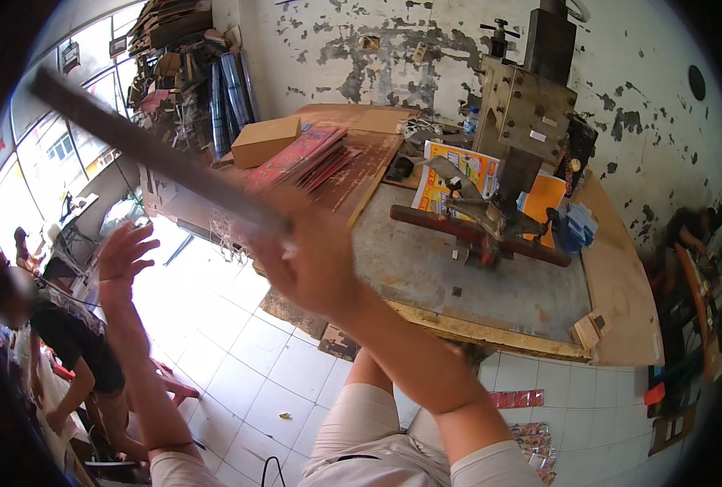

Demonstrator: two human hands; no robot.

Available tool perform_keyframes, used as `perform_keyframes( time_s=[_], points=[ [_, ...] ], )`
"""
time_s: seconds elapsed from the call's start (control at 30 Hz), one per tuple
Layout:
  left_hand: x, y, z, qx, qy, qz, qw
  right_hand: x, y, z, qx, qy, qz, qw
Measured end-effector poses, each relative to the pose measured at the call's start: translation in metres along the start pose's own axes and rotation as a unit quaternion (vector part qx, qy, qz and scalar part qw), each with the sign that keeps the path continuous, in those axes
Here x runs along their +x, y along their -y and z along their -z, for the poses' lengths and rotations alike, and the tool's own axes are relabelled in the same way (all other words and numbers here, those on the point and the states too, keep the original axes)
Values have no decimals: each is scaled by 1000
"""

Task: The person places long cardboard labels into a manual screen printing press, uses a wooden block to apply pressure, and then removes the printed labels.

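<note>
My right hand (308, 256) is closed around one end of a long dark bar (154, 150), which slants up and away to the far left. Motion blurs the hand and the bar a little, so I cannot make out the bar's material. My left hand (124, 253) is raised beyond the table's left side with its fingers spread, holding nothing. To the right of my right hand stands a heavy press machine (523, 105), with a reddish crossbar (426, 217) low over its grey metal bed (401, 272).
On the brown table (373, 174) lie a cardboard box (265, 140) and a stack of red printed sheets (300, 158). Colourful printed sheets (474, 166) and a wooden block (590, 328) are by the press. One person (85, 349) bends at the left; another (689, 231) works at the far right.
</note>
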State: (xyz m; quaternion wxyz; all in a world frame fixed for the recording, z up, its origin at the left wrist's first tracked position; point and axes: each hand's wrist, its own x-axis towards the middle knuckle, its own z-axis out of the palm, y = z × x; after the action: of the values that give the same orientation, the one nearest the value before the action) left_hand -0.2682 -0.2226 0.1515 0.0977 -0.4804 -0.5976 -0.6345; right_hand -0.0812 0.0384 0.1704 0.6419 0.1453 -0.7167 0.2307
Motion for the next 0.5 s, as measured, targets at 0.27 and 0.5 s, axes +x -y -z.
perform_keyframes(
  time_s=[0.27,0.5],
  points=[
    [-66,38,-73,-156,213,235,935,73,12,62,206,-153,-255,932],
    [-103,88,-113,-47,179,337,923,-16,-116,51,107,-72,-470,873]
  ],
)
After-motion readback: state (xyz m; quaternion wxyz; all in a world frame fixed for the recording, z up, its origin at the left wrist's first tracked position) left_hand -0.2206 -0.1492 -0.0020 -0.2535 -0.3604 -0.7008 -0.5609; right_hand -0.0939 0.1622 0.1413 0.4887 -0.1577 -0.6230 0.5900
